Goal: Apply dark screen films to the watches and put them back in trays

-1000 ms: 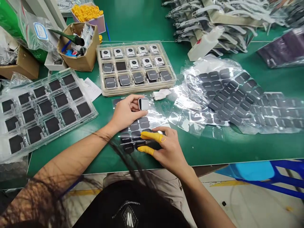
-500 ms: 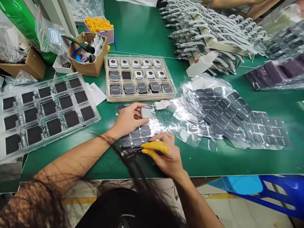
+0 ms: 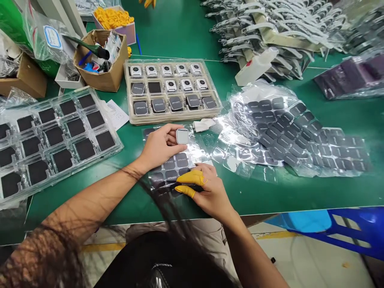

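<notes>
My left hand [image 3: 159, 146] is closed around the edge of a square smartwatch case [image 3: 182, 137], its pale screen facing up. Beneath both hands lies a clear sheet of dark square stickers [image 3: 181, 160] with light lettering. My right hand [image 3: 207, 190] wears yellow covers on its thumb and forefinger. These two fingers pinch low over the near end of the sheet; something dark shows between them, too hidden to name. Behind the hands stands a tray [image 3: 174, 119] with white watch cases in the back rows and dark-covered ones along the front.
At left lies a clear tray [image 3: 69, 170] with black-lined pockets. A cardboard box [image 3: 112, 74] of tools and a box [image 3: 127, 34] of yellow finger covers stand behind. To the right are piled sticker sheets [image 3: 279, 138], a white bottle [image 3: 258, 66] and stacked grey straps [image 3: 270, 24].
The view has shifted slightly. My right finger and thumb have moved a little along the sheet's near end, while my left hand keeps the smartwatch case. Yellow-covered fingertips now show at the top edge.
</notes>
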A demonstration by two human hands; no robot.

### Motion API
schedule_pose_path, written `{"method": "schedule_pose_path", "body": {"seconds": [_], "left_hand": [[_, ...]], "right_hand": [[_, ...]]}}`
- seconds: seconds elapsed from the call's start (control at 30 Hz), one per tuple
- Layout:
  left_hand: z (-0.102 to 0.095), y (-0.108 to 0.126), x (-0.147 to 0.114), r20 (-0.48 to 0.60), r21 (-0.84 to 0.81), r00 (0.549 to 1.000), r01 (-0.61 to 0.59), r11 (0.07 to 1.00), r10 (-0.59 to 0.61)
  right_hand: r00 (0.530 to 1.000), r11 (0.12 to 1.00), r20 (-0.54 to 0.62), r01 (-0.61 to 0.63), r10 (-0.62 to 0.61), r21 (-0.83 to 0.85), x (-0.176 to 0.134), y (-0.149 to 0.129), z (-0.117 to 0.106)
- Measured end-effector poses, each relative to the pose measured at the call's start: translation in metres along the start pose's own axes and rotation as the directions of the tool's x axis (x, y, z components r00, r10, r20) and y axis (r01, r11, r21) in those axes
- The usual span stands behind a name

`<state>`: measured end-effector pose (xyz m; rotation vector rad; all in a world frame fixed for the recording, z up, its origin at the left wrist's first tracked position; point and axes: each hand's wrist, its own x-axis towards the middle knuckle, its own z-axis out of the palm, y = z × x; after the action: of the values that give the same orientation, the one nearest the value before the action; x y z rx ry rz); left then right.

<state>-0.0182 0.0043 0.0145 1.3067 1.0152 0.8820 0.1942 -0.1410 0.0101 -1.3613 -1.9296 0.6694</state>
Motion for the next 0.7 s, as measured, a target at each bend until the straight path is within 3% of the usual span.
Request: {"method": "schedule_pose_path", "body": {"seconds": [0.23, 0.33, 0.47, 0.53, 0.6, 0.67, 0.7], "left_hand": [[0.001, -0.001, 0.000, -0.006, -0.068, 1.000, 0.027, 0.997, -0.027], [0.000, 0.001, 0.000, -0.006, -0.074, 0.999, 0.043, 0.996, -0.044], [-0.002, 0.002, -0.001, -0.030, -0.047, 0.999, 0.036, 0.998, -0.037], [-0.003, 0.001, -0.001, -0.027, -0.034, 0.999, 0.029, 0.999, -0.030], [-0.003, 0.000, -0.001, -0.013, -0.026, 1.000, 0.022, 0.999, -0.022], [-0.003, 0.000, 0.000, -0.007, -0.017, 1.000, 0.016, 1.000, -0.016], [-0.003, 0.000, -0.001, -0.007, -0.013, 1.000, 0.017, 1.000, -0.017]], "right_hand": [[0.993, 0.999, -0.113, 0.028, -0.030, -0.016, 0.009, 0.002, 0.004], [0.984, 0.993, -0.142, 0.114, -0.108, 0.034, 0.016, -0.002, 0.005], [0.970, 0.981, -0.151, 0.193, -0.191, -0.003, 0.009, -0.018, -0.022], [0.976, 0.987, -0.165, 0.150, -0.139, 0.057, 0.007, -0.025, -0.049], [0.985, 0.959, -0.168, 0.092, -0.048, 0.268, 0.019, -0.026, -0.074], [0.993, 0.905, -0.103, -0.006, 0.055, 0.424, 0.049, -0.020, -0.086], [0.983, 0.894, -0.061, -0.131, 0.173, 0.428, 0.069, -0.015, -0.086]]}}
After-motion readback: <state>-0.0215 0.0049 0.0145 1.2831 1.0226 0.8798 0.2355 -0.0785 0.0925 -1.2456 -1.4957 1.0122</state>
